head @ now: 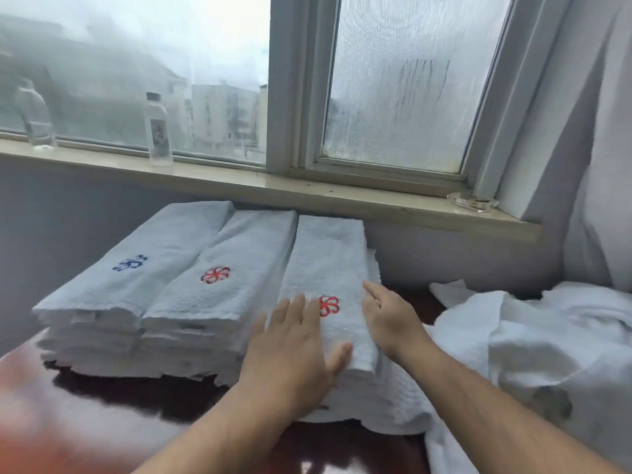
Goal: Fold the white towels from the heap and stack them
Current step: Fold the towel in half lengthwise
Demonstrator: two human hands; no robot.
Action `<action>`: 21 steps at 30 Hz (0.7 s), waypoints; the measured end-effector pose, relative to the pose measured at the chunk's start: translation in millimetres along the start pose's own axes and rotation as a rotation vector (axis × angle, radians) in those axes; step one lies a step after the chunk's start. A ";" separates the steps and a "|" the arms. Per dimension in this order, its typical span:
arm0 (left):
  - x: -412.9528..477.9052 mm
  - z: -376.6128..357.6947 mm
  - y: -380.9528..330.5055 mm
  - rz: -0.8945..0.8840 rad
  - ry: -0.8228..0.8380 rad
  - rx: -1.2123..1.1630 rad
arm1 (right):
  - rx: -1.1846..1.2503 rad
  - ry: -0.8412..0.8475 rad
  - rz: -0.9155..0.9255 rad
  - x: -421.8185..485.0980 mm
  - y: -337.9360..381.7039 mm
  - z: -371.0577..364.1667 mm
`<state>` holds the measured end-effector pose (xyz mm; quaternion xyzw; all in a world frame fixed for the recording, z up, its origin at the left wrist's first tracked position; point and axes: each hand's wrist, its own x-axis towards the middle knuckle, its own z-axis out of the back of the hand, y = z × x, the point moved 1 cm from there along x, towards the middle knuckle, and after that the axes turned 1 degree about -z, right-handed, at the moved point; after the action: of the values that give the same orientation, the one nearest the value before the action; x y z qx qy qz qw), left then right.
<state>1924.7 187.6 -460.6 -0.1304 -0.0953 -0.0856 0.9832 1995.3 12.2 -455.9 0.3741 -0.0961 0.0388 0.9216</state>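
Note:
Three stacks of folded white towels stand side by side on a dark red table (113, 419). The left stack (136, 265) shows a blue emblem, the middle stack (236, 268) a red one. On the right stack the top folded towel (328, 261) also carries a red emblem. My left hand (290, 350) lies flat on that towel's near left part, fingers straight, thumb over its front edge. My right hand (386, 316) rests against its right edge with fingers extended. The heap of unfolded white towels (533, 340) lies to the right.
A window sill (273, 186) runs behind the stacks, with two clear bottles (158, 130) at the left and a glass ashtray (473, 201) at the right. A white curtain (595, 148) hangs at the far right. The glass is fogged.

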 end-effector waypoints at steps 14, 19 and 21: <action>-74.2 1.8 -108.8 -0.256 -0.093 -0.272 | -0.092 -0.269 -0.120 -167.9 -86.5 144.5; -92.7 -21.8 -136.6 -0.267 0.031 -0.439 | -0.034 -0.321 -0.265 -202.4 -122.7 170.5; -93.8 -34.3 -145.0 -0.252 0.067 -0.462 | 0.018 -0.348 -0.295 -206.9 -135.7 169.8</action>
<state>1811.6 53.8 -478.0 -0.3354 -0.0560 -0.2311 0.9116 1787.1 -203.4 -472.0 0.3936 -0.1973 -0.1605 0.8834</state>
